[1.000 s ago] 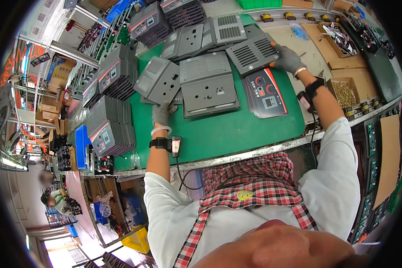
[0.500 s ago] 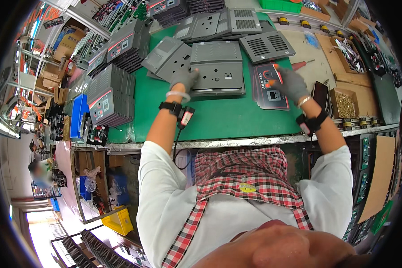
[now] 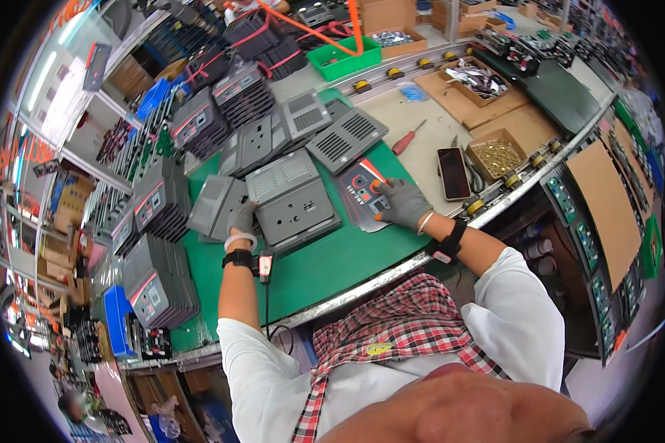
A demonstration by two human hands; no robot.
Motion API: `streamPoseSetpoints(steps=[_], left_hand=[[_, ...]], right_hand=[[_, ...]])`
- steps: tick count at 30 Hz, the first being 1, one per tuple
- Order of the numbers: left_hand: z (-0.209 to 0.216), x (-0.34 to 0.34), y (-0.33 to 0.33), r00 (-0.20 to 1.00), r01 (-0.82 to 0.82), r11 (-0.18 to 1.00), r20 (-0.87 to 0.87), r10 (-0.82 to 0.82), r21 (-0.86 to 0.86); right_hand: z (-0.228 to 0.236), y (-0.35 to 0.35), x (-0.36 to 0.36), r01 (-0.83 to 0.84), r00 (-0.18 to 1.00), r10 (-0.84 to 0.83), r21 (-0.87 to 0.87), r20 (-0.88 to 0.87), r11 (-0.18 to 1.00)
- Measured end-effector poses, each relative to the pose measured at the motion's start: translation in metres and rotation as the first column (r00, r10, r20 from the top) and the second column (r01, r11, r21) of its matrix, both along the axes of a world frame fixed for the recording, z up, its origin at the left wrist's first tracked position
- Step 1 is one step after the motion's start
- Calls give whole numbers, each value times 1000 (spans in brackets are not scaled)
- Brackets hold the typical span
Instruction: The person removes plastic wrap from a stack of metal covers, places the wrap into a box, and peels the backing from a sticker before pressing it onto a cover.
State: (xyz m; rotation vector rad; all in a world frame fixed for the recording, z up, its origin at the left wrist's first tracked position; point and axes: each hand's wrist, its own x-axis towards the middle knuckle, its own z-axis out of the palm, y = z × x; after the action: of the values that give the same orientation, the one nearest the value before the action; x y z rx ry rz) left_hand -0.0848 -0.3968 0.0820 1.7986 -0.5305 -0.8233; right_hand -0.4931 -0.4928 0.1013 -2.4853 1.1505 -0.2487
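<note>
The left hand (image 3: 241,219), in a grey glove, rests with its fingers curled over the left edge of a grey metal housing panel (image 3: 295,201) that lies flat on the green mat (image 3: 332,269) of the bench (image 3: 428,151); its grip is narrow, closed lightly on that edge. A black wrist strap (image 3: 238,258) sits just behind the glove, with a small device hanging beside it. The right hand (image 3: 400,204), gloved too, lies palm down on a dark faceplate label (image 3: 360,193) with red and white markings, fingers spread and pressing flat (not pinching anything, so the grip there is wide). The label lies just right of the panel, touching or nearly touching its edge; which one cannot be told.

Beyond the panel, further grey panels with vent slots (image 3: 345,138) lie fanned out across the mat. Stacks of finished grey units (image 3: 159,199) stand along the left side. To the right of the mat lie a red-handled screwdriver (image 3: 406,138), a black phone (image 3: 453,173) and a small carton of brass screws (image 3: 496,155). A green bin (image 3: 345,59) sits at the far edge.
</note>
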Motion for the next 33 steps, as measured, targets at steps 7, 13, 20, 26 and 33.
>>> streamPoseSetpoints(steps=[7,13,20,26,33], left_hand=[[29,-29,-16,951,-59,998,-304,47,-30],[87,-76,-20,985,158,971,-37,-167,-182],[137,-75,21,990,8,810,-112,-90,-587],[142,-90,145,966,-6,883,225,126,-468],[74,-150,217,998,-25,906,-67,-3,-423]], right_hand=[[5,21,1,-14,999,21,-193,31,981],[22,59,55,-448,893,450,-170,-31,878],[14,64,87,-524,838,464,-184,-287,832],[11,37,119,-487,853,399,-237,-337,841],[-2,-5,155,-434,884,343,-283,-317,855]])
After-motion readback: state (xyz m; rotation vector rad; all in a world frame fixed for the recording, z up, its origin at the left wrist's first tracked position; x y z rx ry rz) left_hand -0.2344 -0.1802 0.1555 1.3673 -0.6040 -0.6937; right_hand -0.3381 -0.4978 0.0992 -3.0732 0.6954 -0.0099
